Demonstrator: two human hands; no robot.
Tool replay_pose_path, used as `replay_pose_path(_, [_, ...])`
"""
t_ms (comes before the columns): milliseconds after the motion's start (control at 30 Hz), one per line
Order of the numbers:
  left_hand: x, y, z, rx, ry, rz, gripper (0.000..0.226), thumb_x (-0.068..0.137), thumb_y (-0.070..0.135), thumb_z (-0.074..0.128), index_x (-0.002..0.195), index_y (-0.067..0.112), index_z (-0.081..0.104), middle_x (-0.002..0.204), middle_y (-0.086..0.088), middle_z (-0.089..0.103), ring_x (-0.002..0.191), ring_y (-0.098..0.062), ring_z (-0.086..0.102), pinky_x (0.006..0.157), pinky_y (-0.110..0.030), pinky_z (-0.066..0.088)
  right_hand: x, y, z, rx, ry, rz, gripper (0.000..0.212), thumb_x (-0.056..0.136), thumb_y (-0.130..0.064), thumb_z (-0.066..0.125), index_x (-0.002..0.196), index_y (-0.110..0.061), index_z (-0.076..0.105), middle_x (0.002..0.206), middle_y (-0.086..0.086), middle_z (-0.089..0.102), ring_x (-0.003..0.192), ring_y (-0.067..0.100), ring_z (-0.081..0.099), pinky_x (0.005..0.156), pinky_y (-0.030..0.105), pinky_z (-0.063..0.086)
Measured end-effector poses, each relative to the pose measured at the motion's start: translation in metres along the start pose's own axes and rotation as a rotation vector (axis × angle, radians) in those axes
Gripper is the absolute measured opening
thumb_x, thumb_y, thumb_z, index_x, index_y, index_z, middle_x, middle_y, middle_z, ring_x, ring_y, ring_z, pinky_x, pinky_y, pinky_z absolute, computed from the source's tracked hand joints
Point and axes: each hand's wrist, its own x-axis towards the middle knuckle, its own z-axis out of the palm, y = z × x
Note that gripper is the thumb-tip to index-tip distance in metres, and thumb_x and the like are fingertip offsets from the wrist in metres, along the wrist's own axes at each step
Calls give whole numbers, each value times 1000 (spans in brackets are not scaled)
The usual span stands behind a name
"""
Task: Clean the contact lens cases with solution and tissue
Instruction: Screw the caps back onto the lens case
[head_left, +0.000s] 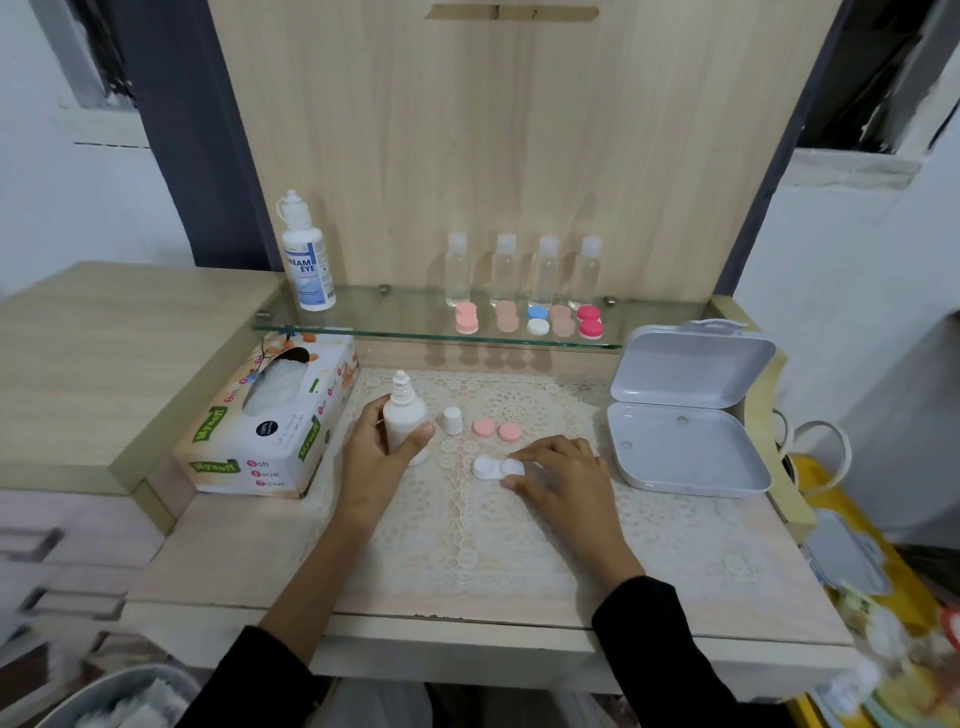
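The left hand (382, 447) was curled round a small white solution bottle (405, 415), held upright and uncapped over the lace mat (467, 545). Its white cap (453, 421) stood just beside it at 3 o'clock. The right hand (561, 473) pinched the right-hand well of a white lens case (493, 467) lying flat on the mat, with the thumb and fingers on either side of it. Two pink lids (484, 427) lay off at 12 o'clock from the case, so the opening step looked done. Whether solution was already in the wells could not be told. No tissue was out, and the tissue box (270, 415) sat at 9 o'clock on the counter (234, 561). Five more capped cases (537, 319) waited in a row on the glass shelf (395, 312) at 12 o'clock. The work therefore seemed near its start, with rinsing, wiping and the other cases left. An open white hinged box (685, 415) lay at 3 o'clock.
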Motion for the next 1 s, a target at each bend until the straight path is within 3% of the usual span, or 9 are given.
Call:
replay_pose_path(67, [-7,1,3,-26,41,2,57,74,23,79,123,28,50,123,12,56,116,-5,53,97,-25,42,0,0,0,-3,1,-6,20,79,-45,72,98,-38,71,100,-21,60,97,4,43,87,36,35])
replay_pose_path(167, [-27,6,15,-32,259,-12,59,75,13,78,126,16,50,126,4,54,115,-10,52,89,-11,40,0,0,0,4,10,-3,20,79,-45,72,98,-37,71,100,-20,60,97,5,44,87,37,35])
replay_pose_path(267, [-44,9,25,-9,413,19,48,77,8,75,117,16,51,118,-1,53,104,-14,52,73,-4,42,-1,0,0,2,14,-6,20,79,-45,73,98,-37,71,100,-20,60,97,5,44,86,36,35])
replay_pose_path(333, [-50,13,31,-69,415,16,39,79,4,72,108,20,53,113,0,56,99,-12,54,71,-5,42,0,-1,1,0,17,-3,20,78,-45,73,97,-37,72,99,-21,61,96,4,44,87,37,36])
replay_pose_path(433, [-57,18,42,12,313,135,34,79,-1,68,96,27,60,101,7,63,91,-7,58,77,-14,43,-1,-2,1,15,28,3,19,78,-43,73,96,-37,72,98,-21,60,96,5,44,87,38,38])
replay_pose_path(567, [-53,20,52,144,160,240,28,81,-5,62,94,19,67,95,13,68,93,-1,61,82,-8,41,-1,-3,1,17,32,1,19,78,-44,72,95,-36,72,98,-21,61,96,4,43,88,39,39])
replay_pose_path(667, [-33,16,57,264,22,248,31,83,-6,58,99,17,69,100,13,67,100,-3,60,87,-11,42,-1,-2,1,2,31,-2,19,79,-44,72,96,-36,72,99,-21,61,96,4,43,87,39,38])
replay_pose_path(833, [0,4,59,464,-143,323,40,82,-13,48,109,9,67,111,0,66,103,-13,60,91,-20,45,-1,-2,0,-11,11,-1,19,80,-46,69,98,-37,71,100,-21,60,96,2,41,86,34,34])
replay_pose_path(1000, [16,-2,58,645,-266,409,41,86,-9,51,119,12,64,123,-2,63,111,-18,55,91,-23,41,-1,0,1,5,10,-1,19,80,-47,68,98,-39,70,99,-23,59,95,-1,40,85,34,36])
